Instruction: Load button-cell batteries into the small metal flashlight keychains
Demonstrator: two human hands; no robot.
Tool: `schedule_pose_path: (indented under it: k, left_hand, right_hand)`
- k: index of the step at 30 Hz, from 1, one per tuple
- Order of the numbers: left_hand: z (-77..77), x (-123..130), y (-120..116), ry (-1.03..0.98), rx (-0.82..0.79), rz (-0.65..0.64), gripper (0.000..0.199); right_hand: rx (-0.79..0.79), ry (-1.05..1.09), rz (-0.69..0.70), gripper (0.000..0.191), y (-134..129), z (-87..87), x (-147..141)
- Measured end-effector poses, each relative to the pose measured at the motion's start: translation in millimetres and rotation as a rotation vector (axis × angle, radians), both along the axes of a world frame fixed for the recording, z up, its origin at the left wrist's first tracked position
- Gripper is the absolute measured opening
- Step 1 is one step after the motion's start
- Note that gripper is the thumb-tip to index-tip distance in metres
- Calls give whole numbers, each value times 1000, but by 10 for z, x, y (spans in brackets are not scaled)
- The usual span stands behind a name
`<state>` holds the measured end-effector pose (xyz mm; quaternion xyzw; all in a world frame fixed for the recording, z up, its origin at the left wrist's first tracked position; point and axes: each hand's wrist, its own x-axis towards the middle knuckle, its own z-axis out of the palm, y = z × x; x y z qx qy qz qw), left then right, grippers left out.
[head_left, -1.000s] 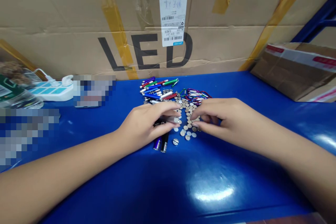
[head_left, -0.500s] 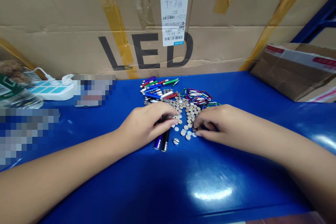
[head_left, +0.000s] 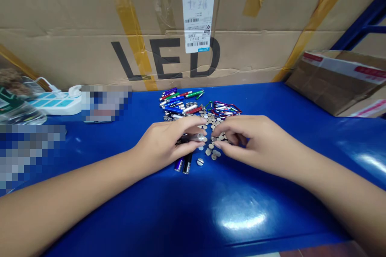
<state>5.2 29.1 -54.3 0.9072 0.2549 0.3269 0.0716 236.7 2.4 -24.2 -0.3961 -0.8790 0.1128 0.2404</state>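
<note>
My left hand (head_left: 164, 138) grips a dark mini flashlight tube (head_left: 193, 137), its silvery end pointing right between thumb and fingers. Facing that end, with a small gap between, my right hand (head_left: 247, 134) pinches a small, round, silvery button cell (head_left: 214, 139); whether there is more than one I cannot tell. Many loose button cells (head_left: 208, 151) lie on the blue table under and between the hands. Below my left hand rest a purple flashlight tube (head_left: 179, 164) and a black flashlight tube (head_left: 187, 163). A silver slotted cap (head_left: 200, 162) sits just right of them.
Behind the hands lie a pile of coloured mini flashlights (head_left: 181, 102) and a heap of carabiners (head_left: 225, 108). A power strip (head_left: 60, 103) and a bottle (head_left: 22, 112) stand at left. A large LED carton (head_left: 250, 40) closes off the back, with a smaller carton (head_left: 334, 84) at right.
My right hand has moved left and slightly up from among the button cells towards my left hand. The tube in my left hand has become visible, its end turned right.
</note>
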Motion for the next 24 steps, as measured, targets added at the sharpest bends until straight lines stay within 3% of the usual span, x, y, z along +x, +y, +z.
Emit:
schedule_pose_path:
  k: [6,15,20,24]
  left_hand:
    - [30,-4,5,14,86,-29,39]
    - [35,-18,-9,26,84,-12,37]
    - [36,-11,-19,10,-7,35,38]
    - [43,-6,-25,-2,-56,56,38]
  right_hand:
    - [166,193,33,11,-50,-38,-134]
    - [167,196,55,12,-34,-94,-164]
    - [138,174,17,12,-62,-44,-131]
    - [54,59,73,8,-89,-64,-155]
